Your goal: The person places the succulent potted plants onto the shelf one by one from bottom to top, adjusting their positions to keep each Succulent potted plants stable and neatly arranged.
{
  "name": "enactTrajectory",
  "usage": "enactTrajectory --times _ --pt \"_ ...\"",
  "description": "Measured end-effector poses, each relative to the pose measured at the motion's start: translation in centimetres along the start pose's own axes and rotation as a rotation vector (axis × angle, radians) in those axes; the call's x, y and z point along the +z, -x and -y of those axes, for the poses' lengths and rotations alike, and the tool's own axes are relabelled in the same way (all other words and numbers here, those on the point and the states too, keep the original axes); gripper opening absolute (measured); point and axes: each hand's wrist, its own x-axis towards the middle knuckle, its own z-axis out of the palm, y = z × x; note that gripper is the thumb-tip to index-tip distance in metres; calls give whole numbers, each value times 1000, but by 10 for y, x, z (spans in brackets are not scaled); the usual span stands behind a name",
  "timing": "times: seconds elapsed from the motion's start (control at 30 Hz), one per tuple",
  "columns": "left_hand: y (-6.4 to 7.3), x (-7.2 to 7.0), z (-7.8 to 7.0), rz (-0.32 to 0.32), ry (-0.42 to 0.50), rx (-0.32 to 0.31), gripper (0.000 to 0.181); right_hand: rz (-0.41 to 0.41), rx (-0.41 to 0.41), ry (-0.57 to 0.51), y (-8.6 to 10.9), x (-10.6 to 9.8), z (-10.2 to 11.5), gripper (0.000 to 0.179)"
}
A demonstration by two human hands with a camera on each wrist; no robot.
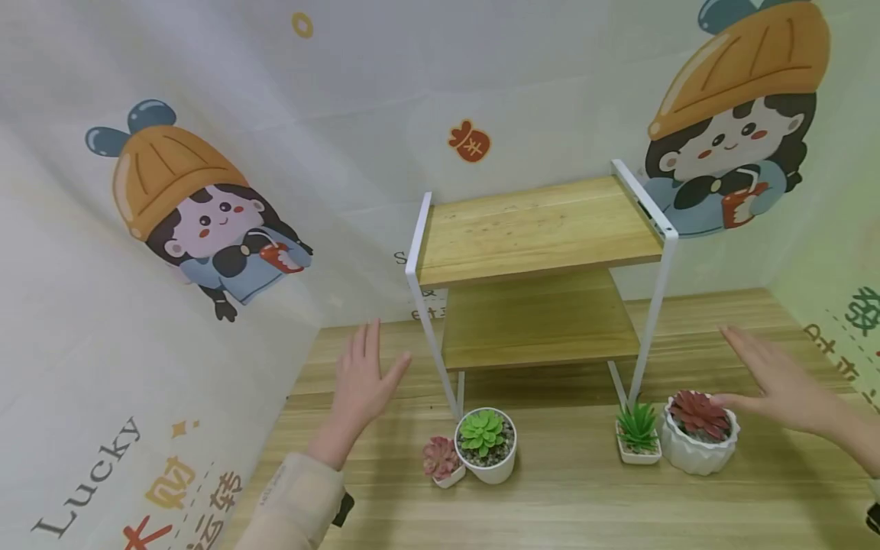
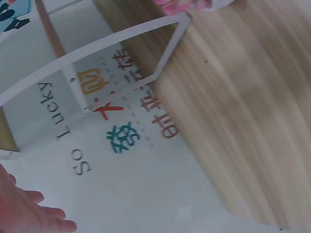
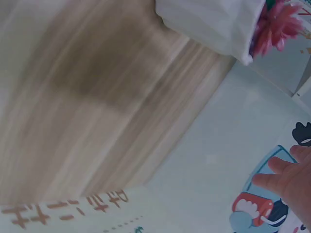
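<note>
My left hand (image 1: pixel 361 376), fingers straight and thumb spread, is raised to the left of a two-tier wooden shelf (image 1: pixel 536 225) with a white frame. On the other side my right hand (image 1: pixel 780 386) is held out with straight fingers, its thumb overlapping the dark red succulent (image 1: pixel 700 414) in the head view. That plant sits in a white ribbed pot (image 1: pixel 697 452). Beside it stands a small spiky green succulent (image 1: pixel 638 429). Near the shelf's left front leg are a pink succulent (image 1: pixel 441 458) and a bright green one (image 1: pixel 483 432) in a round white pot (image 1: pixel 496 467). Both hands hold nothing.
The shelf stands on a wood-grain table (image 1: pixel 564 504), its lower board (image 1: pixel 539 321) under the top one. Behind and at both sides hangs a pale cloth backdrop (image 1: pixel 357 168) printed with cartoon figures and lettering. The potted plants line the front of the shelf.
</note>
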Motion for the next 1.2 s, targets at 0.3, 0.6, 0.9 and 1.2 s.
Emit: enactTrajectory --times 0.3,0.6,0.9,1.2 --pt "-22 -38 -34 -38 302 67 68 -32 4 -198 34 28 -4 100" --pt "-59 -79 -72 -142 277 168 64 -29 31 -298 54 56 -2 104" --pt "-87 -85 -97 -41 18 162 70 -18 126 -336 66 71 -3 103" --pt "-108 -86 -105 59 87 2 65 -41 142 -422 64 80 -3 99"
